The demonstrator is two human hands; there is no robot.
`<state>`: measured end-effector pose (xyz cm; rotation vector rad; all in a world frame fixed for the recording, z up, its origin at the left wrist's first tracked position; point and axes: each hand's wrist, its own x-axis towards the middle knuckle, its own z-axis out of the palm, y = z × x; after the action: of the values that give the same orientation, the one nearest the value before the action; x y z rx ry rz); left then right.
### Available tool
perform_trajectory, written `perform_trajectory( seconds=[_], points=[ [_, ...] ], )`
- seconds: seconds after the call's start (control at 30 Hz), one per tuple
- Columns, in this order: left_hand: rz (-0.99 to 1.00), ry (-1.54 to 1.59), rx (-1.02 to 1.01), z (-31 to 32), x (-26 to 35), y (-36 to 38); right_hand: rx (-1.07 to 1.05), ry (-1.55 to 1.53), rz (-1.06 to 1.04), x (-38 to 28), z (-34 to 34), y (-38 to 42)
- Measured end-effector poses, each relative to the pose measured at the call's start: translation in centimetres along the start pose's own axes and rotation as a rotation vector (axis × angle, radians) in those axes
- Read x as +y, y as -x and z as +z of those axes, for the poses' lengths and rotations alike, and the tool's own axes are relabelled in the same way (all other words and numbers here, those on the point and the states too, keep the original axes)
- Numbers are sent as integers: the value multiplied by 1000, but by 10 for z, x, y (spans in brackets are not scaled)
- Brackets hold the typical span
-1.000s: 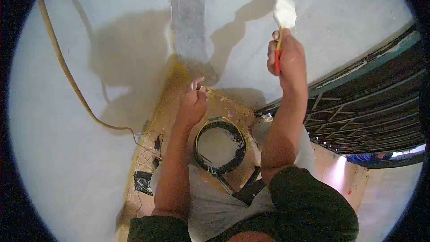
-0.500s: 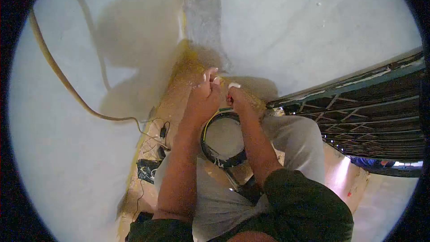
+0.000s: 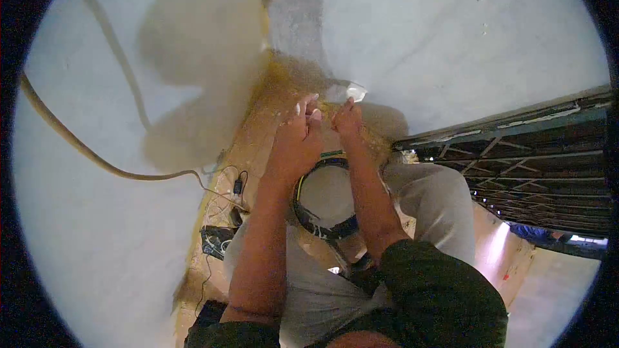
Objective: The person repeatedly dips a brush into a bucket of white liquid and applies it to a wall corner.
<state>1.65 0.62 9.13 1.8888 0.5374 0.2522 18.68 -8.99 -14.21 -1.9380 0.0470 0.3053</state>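
My right hand (image 3: 348,118) is closed around what looks like a putty knife, its pale blade (image 3: 356,92) held close to the foot of the wall by the corner. The handle is hidden in the fist. Just left of it, my left hand (image 3: 300,132) is raised with bent fingers apart, holding nothing visible. White smears mark its fingertips. Below both hands, between my knees, stands a round dark-rimmed bucket (image 3: 298,209) with a smooth grey surface inside. My right forearm covers part of its rim.
White walls meet at a bare grey corner strip (image 3: 295,6). A tan hose (image 3: 97,153) hangs along the left wall. Thin cables and a black adapter (image 3: 238,187) lie on the floor at left. A dark folding metal gate (image 3: 516,167) stands at right.
My right hand has moved up and slightly right, carrying the pale blade toward the right wall. My left hand has stayed nearly in place. The view has shifted slightly.
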Motion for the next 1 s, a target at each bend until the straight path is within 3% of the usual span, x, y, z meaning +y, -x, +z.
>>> perform_trajectory(
  seconds=[0.03, 0.07, 0.13, 0.17, 0.23, 0.37, 0.43, 0.47, 0.53, 0.57, 0.63, 0.67, 0.73, 1.0],
  points=[
    [1, 12, -1, 0, 1, 2, 100, 187, 19, -1, 2, 11],
    [3, 24, -1, 0, 3, 3, 104, 183, 22, -12, -2, 29],
    [19, -44, 14, 4, -7, 4, 67, -144, 38, -42, -16, 65],
    [34, -107, 33, 6, -11, 4, 71, -146, 38, -29, -15, 61],
    [44, -121, 31, 5, -9, 5, 499, 122, -543, 23, -8, 37],
    [89, -80, 37, 5, -11, 6, 442, 280, -474, 72, -21, 2],
    [32, -72, 16, 3, -9, 6, 129, 354, 12, 113, -23, -30],
    [-19, -63, -2, 2, -6, 6, 127, 358, 14, 136, -26, -50],
    [-35, -41, -15, -2, 2, 6, -523, 1208, -179, 172, -33, -83],
    [-46, -24, -26, -3, 3, 7, -528, 1211, -181, 168, -33, -85],
    [-39, -35, -25, -3, -2, 4, -395, 365, 119, 161, -31, -85],
    [-25, -44, -28, -3, -5, 4, -399, 366, 121, 158, -29, -81],
    [-31, -80, -17, -1, -11, 4, -410, -138, 372, 152, -29, -73],
    [47, -332, -45, 0, -17, 4, -472, -195, 589, 127, -36, -65]
  ],
)
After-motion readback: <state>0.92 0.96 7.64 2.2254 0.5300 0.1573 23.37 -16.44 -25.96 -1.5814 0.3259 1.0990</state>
